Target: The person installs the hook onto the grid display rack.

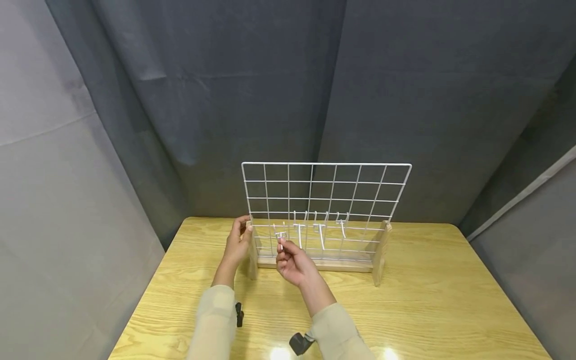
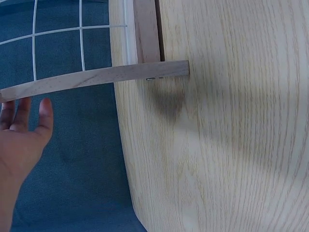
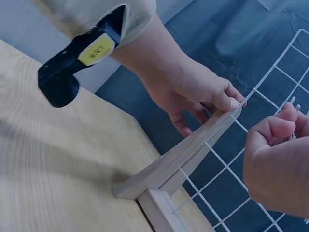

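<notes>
A white wire grid panel (image 1: 322, 163) stands upright in a wooden base. The left hand (image 1: 237, 245) holds the top of the left wooden side support (image 1: 253, 255); in the right wrist view its thumb (image 3: 227, 102) lies on the support's upper end, with lower fingers hanging below. In front of the panel's left part, the right hand (image 1: 294, 262) pinches a white wire hook (image 1: 281, 235) by its prong, its upper part overlapping the grid. The right wrist view mostly hides that hook behind the fingers. Several more fingers of the left hand (image 2: 21, 140) touch the support from outside.
Three similar white hooks hang on the grid to the right: one hook (image 1: 300, 232), a middle hook (image 1: 321, 235) and a far hook (image 1: 342, 228). The right wooden support (image 1: 381, 255) stands on the wood-grain table (image 1: 432, 300). Dark curtains (image 1: 270, 100) hang behind.
</notes>
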### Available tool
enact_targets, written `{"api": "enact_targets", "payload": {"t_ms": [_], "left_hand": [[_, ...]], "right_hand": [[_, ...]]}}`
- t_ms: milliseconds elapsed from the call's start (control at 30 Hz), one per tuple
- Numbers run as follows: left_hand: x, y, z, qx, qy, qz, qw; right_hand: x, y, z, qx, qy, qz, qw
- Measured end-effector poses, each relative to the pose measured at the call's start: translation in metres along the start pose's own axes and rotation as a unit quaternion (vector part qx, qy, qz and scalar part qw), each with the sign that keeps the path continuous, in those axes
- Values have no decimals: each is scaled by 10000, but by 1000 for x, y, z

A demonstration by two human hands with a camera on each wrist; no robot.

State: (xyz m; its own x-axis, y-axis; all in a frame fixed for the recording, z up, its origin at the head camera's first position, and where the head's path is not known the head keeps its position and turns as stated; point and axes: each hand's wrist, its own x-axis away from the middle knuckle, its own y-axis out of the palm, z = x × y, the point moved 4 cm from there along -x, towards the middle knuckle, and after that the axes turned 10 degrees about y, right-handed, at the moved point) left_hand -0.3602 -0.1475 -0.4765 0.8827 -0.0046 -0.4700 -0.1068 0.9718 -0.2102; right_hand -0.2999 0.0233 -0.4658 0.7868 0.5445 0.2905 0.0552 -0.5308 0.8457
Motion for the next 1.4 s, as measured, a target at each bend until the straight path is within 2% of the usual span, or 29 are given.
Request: {"api": "enact_targets", "payload": {"t_ms": [300, 500, 567, 900, 1100, 1400], "left_hand": [[0, -1, 4, 9, -73, -79, 9999], [4, -2, 30, 135, 44, -147, 9998], [5, -2, 34, 121, 51, -146, 9998], [0, 0, 4, -6, -27, -21, 10000], [-2, 0, 4, -73, 43, 13, 10000], [-1, -1, 2, -76, -53, 21, 10000]], "right_hand": [[-16, 6, -9, -68, -380, 355, 9986], [-23, 7, -11, -253, -588, 489, 9968], [-24, 8, -11, -320, -631, 536, 9961], [-28, 19, -10, -508, -680, 403, 9956], [-31, 22, -11, -584, -787, 517, 9938], [-33, 18, -9, -558, -811, 680, 9928]]}}
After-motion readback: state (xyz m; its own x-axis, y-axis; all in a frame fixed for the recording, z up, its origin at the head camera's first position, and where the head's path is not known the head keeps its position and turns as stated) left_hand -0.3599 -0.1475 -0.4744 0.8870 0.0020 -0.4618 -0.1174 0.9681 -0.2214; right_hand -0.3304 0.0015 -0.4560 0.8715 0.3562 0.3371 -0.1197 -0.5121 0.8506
